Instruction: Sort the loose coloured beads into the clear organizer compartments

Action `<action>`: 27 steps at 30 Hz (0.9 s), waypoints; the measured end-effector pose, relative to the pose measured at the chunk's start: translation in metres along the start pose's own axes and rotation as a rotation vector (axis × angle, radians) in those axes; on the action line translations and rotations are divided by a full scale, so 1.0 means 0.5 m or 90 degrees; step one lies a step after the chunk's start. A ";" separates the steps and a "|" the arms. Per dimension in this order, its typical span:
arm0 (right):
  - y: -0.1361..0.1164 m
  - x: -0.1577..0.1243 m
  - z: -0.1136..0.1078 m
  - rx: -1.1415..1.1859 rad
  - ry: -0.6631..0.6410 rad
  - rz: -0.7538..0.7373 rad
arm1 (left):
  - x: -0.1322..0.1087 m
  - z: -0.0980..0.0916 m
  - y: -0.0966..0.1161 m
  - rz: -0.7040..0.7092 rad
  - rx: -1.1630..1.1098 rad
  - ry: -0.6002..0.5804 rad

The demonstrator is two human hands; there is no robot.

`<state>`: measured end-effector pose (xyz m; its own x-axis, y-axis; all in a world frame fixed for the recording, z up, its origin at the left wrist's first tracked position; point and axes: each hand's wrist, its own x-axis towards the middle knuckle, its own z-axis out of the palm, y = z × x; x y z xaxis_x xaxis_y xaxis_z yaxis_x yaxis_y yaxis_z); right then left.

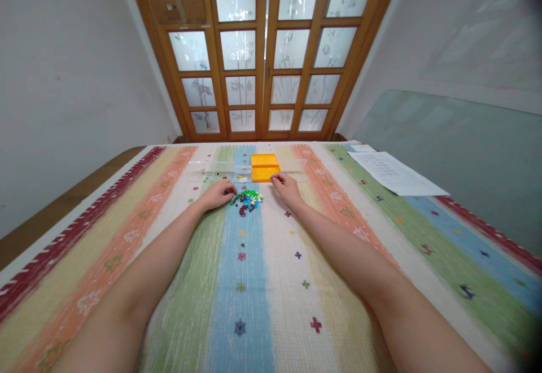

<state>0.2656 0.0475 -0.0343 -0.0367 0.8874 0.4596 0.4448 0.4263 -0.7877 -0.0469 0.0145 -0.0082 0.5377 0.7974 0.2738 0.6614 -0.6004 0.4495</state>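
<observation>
A small pile of tiny coloured pieces (247, 200), green, blue, dark red and yellow, lies on the striped cloth. My left hand (219, 193) rests knuckles-up at the pile's left edge, fingers curled and pinched toward it. My right hand (285, 185) lies just right of the pile, fingers curled near the orange tray (265, 167). What either hand pinches is too small to see.
Clear plastic compartment trays (214, 171) flank the orange tray, a few small pieces inside the left ones. A printed paper sheet (392, 173) lies at the far right. The striped tablecloth (241, 282) covers the table; wooden glazed doors stand behind.
</observation>
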 end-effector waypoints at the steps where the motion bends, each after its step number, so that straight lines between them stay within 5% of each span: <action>1: 0.003 0.002 -0.002 -0.024 0.022 0.000 | 0.000 0.000 0.000 0.001 0.000 0.000; 7: 0.015 0.010 -0.014 -0.136 0.071 -0.015 | -0.001 -0.002 -0.001 -0.005 0.025 -0.001; 20: -0.078 -0.051 0.004 -0.177 -0.291 -0.323 | -0.002 0.009 0.002 0.015 0.009 0.007; 27: -0.125 -0.088 0.049 -0.302 -0.360 -0.325 | -0.009 0.009 -0.013 -0.082 -0.008 0.103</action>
<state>0.2176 -0.0141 -0.0155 -0.7110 0.6168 0.3377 0.5720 0.7867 -0.2322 -0.0514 0.0147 -0.0159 0.3573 0.8675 0.3462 0.7122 -0.4928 0.4999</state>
